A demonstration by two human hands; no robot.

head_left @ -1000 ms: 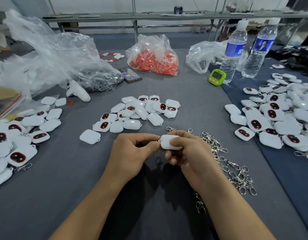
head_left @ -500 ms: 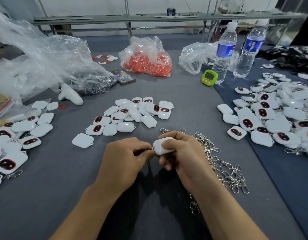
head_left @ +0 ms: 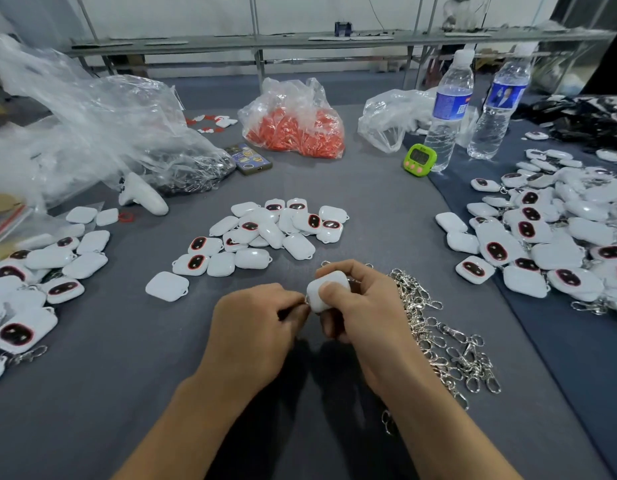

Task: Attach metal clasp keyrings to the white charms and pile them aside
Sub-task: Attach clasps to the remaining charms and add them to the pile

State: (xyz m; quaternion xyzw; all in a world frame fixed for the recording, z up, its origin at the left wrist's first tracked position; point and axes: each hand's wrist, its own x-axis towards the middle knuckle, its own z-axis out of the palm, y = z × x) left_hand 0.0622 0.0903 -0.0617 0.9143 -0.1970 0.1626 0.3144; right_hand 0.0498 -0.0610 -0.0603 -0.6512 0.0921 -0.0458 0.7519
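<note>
Your right hand (head_left: 364, 308) pinches the charm (head_left: 327, 289), angled toward your left fingers (head_left: 295, 309), which pinch a half-hidden clasp (head_left: 306, 301) for threading.

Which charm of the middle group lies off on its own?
The charm at the near left, blank side up, touching none; the rest of the group overlap or lie close together.

A single wide-angle view from the person's head looks forward and down toward 12 o'clock, close over the left hand (head_left: 255, 327), right hand (head_left: 365, 313) and tabletop (head_left: 102, 393).
</note>
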